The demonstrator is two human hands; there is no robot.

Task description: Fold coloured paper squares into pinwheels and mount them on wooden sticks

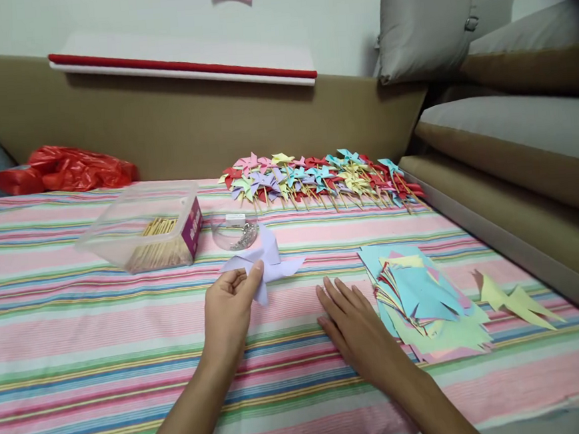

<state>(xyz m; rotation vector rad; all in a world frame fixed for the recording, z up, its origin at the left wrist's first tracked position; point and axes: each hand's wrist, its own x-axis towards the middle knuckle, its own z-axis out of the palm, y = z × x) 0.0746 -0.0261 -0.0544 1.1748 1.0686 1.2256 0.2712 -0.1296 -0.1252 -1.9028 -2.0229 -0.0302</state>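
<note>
Closest to us, the right hand (351,326) lies palm-down over the striped cloth (128,336), fingers extended, holding nothing. Just off to its right sits a stack of cut paper (423,293), and farther right, a lone yellow piece (514,303). Over to the left hand (233,301), and here's the action: thumb and fingers pinch a lilac pinwheel (273,268) near its middle, the blades fanning out past the thumb! To my eye, the trick is a firm pinch on the gathered corners and a light touch on the curls, lest they crease or spring loose; those free right fingers could steady a blade. Just past the left hand stands a round clear container (228,235) with small metal bits (248,237); to that hand's left, a tub (115,241) of wooden sticks (158,244). Beyond both hands, a colourful heap of pinwheels on sticks (316,175)!
</note>
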